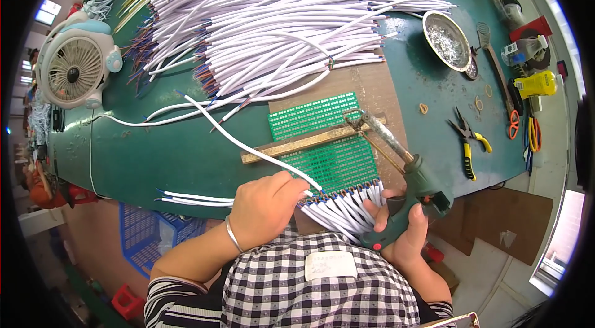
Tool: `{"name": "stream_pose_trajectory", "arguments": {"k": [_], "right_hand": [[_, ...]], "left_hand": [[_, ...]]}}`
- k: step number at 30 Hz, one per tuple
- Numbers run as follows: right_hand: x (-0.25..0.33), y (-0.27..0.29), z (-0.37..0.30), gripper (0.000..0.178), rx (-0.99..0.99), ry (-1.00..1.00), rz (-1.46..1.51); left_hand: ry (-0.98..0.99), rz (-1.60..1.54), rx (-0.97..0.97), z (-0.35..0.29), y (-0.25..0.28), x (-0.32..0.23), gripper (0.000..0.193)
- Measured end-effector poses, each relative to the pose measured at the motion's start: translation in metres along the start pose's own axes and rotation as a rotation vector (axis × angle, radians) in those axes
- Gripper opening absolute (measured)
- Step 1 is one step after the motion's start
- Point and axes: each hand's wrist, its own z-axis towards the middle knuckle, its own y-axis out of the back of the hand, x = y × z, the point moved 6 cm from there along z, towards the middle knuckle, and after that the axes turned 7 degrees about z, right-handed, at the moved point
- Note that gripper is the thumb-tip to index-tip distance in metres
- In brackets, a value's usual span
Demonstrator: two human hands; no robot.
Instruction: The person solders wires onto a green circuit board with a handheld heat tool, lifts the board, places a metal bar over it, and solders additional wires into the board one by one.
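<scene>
Soldering gun, green-bodied, clasped in my right hand, tip resting over the green circuit board at the table's near edge. My left hand is closed on a white wire at the board's row of soldered leads. A wooden strip lies across the board. Right: yellow-handled pliers, orange scissors. Beyond: metal dish, heap of white wires, small fan. A blank white label sits on my checked shirt. Far items at the rim are too small to tell.
</scene>
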Motion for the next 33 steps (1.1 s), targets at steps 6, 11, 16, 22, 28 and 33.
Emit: {"name": "stream_pose_trajectory", "arguments": {"k": [6, 11, 16, 22, 28, 33], "right_hand": [[-0.001, 0.003, 0.0, 0.051, -0.02, 0.023, 0.001], [-0.002, 0.005, -0.001, 0.053, -0.02, 0.021, 0.084], [-0.001, -0.002, -0.001, 0.049, -0.037, 0.046, 0.016], [-0.001, 0.001, -0.002, 0.05, -0.04, 0.056, 0.071], [-0.005, 0.008, 0.0, 0.051, -0.049, 0.068, 0.151], [-0.005, 0.008, 0.0, 0.052, -0.051, 0.062, 0.172]], "left_hand": [[0.069, 0.033, 0.041, 0.003, -0.005, 0.0, 0.014], [0.09, 0.008, 0.012, 0.003, -0.011, 0.003, 0.018], [0.158, -0.043, 0.014, 0.003, -0.013, 0.005, 0.022], [0.211, -0.077, 0.036, 0.005, -0.01, 0.006, 0.022], [0.007, 0.011, 0.025, 0.002, 0.012, 0.0, 0.02], [-0.205, 0.135, 0.03, -0.021, 0.027, -0.004, 0.016]]}}
